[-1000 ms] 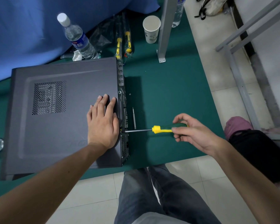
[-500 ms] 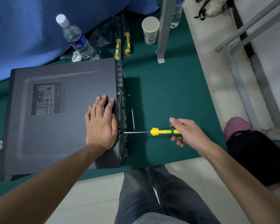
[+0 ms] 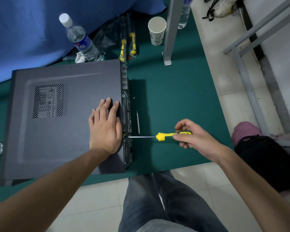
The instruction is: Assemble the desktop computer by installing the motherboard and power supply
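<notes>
A dark grey computer case (image 3: 57, 114) lies on its side on the green table (image 3: 174, 97), its side panel closed and facing up, with a perforated vent at the left. My left hand (image 3: 105, 129) rests flat on the panel near the case's rear edge, fingers spread. My right hand (image 3: 192, 138) grips the yellow-and-green handle of a screwdriver (image 3: 164, 136). Its shaft runs level to the left, and the tip meets the rear panel (image 3: 127, 118) just below my left thumb. The screw itself is hidden.
A thin metal slot cover (image 3: 138, 123) and a small screw (image 3: 134, 97) lie on the table beside the case's rear. Behind stand a water bottle (image 3: 79, 39), a paper cup (image 3: 156, 30), bagged screwdrivers (image 3: 127, 46) and a grey metal post (image 3: 172, 29). The table edge runs just above my knees.
My right hand has regripped the screwdriver handle, its fingers shifting around it as it turns. The left hand and the case stay put.
</notes>
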The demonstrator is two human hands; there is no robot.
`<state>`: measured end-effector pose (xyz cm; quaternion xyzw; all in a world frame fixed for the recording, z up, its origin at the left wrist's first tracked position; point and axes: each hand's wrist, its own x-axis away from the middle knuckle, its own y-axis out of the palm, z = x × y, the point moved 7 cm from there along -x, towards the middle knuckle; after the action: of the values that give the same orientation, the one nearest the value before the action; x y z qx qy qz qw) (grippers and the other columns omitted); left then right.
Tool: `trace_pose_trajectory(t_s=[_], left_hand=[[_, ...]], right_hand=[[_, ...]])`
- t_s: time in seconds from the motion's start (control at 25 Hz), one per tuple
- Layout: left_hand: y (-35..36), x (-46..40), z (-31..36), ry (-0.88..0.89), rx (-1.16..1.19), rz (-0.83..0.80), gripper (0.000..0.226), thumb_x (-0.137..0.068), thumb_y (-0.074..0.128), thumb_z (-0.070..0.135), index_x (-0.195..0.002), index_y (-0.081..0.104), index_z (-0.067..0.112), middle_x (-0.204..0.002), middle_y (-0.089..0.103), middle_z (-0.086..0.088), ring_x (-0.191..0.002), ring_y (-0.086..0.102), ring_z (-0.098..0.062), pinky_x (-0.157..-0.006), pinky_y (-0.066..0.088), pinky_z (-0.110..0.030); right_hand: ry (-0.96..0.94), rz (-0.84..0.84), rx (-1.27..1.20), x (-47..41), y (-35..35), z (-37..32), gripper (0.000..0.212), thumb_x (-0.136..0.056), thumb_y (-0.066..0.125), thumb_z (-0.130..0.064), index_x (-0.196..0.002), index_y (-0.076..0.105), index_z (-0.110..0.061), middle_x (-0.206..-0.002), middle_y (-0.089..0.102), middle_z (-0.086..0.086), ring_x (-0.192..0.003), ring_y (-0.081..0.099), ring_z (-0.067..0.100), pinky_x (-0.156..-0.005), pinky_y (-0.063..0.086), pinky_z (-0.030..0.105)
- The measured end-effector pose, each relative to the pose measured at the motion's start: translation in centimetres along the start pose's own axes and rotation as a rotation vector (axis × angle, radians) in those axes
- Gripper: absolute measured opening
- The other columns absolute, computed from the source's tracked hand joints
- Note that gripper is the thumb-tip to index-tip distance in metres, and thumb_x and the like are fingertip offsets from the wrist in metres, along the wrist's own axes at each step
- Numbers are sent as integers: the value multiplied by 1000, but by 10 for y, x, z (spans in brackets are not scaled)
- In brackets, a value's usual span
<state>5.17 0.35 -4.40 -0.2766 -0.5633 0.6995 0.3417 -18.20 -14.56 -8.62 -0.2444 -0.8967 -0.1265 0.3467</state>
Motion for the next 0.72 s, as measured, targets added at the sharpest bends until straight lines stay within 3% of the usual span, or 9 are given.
trace_pose_trajectory(t_s=[0.12,0.2,0.32,0.4,0.48,0.56,0.72], left_hand=[[0,0,-1,-1,-4,1,51,-94,34,27,-144,41,15,-152,35,-12,-144,24,-28,-113,26,-52],[1,0,-1,0,-1,-2,52,-94,34,28,-144,41,15,-152,35,-12,-144,23,-28,-113,25,-51],[1,0,-1,2,-2,-3,52,-94,33,28,-144,41,15,-152,35,-12,-144,23,-28,-113,24,-51],[1,0,-2,2,-1,-2,52,-94,33,28,-144,40,16,-152,34,-12,-144,23,-28,-114,23,-51],[1,1,-2,4,-2,1,52,-94,32,29,-144,40,16,-153,34,-12,-144,23,-27,-114,23,-51],[1,0,-2,3,-5,0,52,-94,31,30,-144,40,16,-152,34,-12,-144,23,-27,-114,23,-50],[1,0,-2,8,-10,2,52,-94,32,30,-144,40,16,-152,34,-12,-144,23,-28,-113,23,-50]], right_hand=[[-13,-9,-187,1,-5,3,18,-82,76,-4,-95,66,-12,-82,66,4,-69,60,18,-64,52,26],[16,59,-123,1,-6,5,15,-87,73,-19,-94,68,-7,-76,68,8,-62,59,18,-56,49,25],[63,115,47,-2,-2,9,38,-94,60,-41,-91,65,-4,-66,67,9,-50,51,16,-46,40,25],[38,89,-46,-3,-2,6,24,-95,62,-32,-94,64,-9,-70,64,3,-54,50,15,-50,41,26],[0,24,-245,-1,-2,3,7,-91,66,-8,-97,63,-10,-87,60,2,-61,51,16,-56,45,26],[-15,13,-266,-1,-7,1,17,-84,70,0,-99,66,-8,-99,58,6,-65,58,18,-62,51,25],[21,82,-158,-1,-12,-2,35,-66,81,-23,-97,73,-10,-80,67,8,-64,65,21,-60,55,25]])
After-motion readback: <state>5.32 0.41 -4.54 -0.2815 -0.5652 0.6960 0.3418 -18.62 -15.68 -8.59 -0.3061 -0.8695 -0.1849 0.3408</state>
